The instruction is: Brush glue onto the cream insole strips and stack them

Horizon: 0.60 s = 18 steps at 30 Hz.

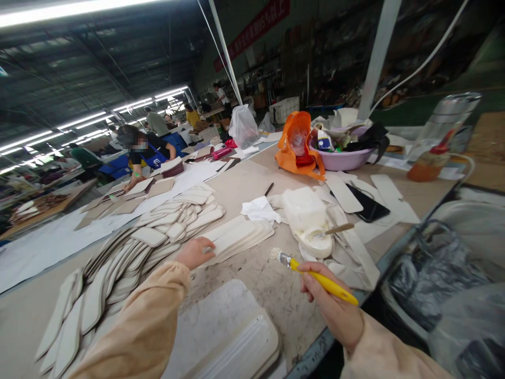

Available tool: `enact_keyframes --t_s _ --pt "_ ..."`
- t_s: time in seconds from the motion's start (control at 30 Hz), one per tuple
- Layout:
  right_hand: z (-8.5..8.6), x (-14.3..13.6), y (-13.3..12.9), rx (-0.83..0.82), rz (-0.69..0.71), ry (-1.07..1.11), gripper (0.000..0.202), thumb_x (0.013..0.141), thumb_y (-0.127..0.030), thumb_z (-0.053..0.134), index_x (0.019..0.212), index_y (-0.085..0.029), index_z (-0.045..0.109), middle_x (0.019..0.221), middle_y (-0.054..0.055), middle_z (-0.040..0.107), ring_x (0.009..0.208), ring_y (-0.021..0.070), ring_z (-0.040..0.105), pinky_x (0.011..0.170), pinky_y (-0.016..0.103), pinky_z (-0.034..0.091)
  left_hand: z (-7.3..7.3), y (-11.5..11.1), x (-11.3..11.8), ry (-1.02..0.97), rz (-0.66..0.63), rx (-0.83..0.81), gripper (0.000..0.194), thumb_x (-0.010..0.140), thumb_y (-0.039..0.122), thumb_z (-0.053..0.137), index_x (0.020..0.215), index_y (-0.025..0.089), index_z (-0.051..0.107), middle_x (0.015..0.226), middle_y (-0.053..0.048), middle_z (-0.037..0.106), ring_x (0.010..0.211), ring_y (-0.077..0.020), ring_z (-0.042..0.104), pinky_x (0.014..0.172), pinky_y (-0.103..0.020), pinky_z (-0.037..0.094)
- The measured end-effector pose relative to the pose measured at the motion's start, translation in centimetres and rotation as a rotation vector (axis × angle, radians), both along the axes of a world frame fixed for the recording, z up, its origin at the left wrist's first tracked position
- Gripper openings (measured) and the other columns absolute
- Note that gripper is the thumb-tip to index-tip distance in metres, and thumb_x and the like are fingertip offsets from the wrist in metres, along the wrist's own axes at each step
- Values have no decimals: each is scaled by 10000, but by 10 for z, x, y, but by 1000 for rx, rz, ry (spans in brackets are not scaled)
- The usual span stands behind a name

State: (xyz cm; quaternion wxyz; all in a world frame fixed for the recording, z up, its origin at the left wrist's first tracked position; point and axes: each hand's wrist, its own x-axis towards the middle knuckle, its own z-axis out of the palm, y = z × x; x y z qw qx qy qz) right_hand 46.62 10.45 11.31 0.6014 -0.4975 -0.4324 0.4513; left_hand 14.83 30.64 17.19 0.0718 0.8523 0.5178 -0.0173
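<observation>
My right hand (pixel 333 302) is closed around the yellow handle of a paintbrush (pixel 319 279); its pale bristles point left above the stained tabletop. My left hand (pixel 195 252) is at the near left end of a fanned stack of white strips (pixel 240 234), thumb and fingers pinched on a strip's edge. Beyond the brush stands a white plastic container (pixel 303 205) with a glue-smeared open cup (pixel 317 241) in front, a flat brown stick (pixel 340 228) lying across its rim. Between my forearms lies a pale, rounded board (pixel 224 316) with a glossy film on it.
Many curved pale pieces (pixel 145 252) are heaped at left. A crumpled tissue (pixel 260 209), black phone (pixel 366 204), purple basin (pixel 343 158), orange bag (pixel 298 142) and amber-liquid bottle (pixel 428 164) stand beyond. A lined bin (pixel 434 273) adjoins the right edge. A co-worker (pixel 148 150) works across.
</observation>
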Motion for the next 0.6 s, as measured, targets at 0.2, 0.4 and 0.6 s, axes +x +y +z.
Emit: enact_keyframes --t_s 0.2,0.4,0.6 --pt "2 -2 0 16 8 -34 214 880 -374 501 1012 -220 567 689 -11 562 583 107 500 543 210 425 6 -6 10 58 -13 27 215 702 293 535 822 180 674 951 -64 676 895 -188 610 863 -278 431" --pt "4 -2 1 34 -1 -56 218 880 -369 491 989 -202 580 678 -1 554 586 121 516 538 225 430 1 -7 10 88 28 70 197 717 250 490 818 199 651 938 -45 687 907 -188 618 854 -271 431" --pt "2 -4 2 140 -5 -24 229 875 -351 505 1041 -208 574 747 12 592 580 114 537 541 233 462 35 -21 0 -17 182 295 188 772 287 434 874 203 567 994 -44 674 915 -208 618 838 -308 439"
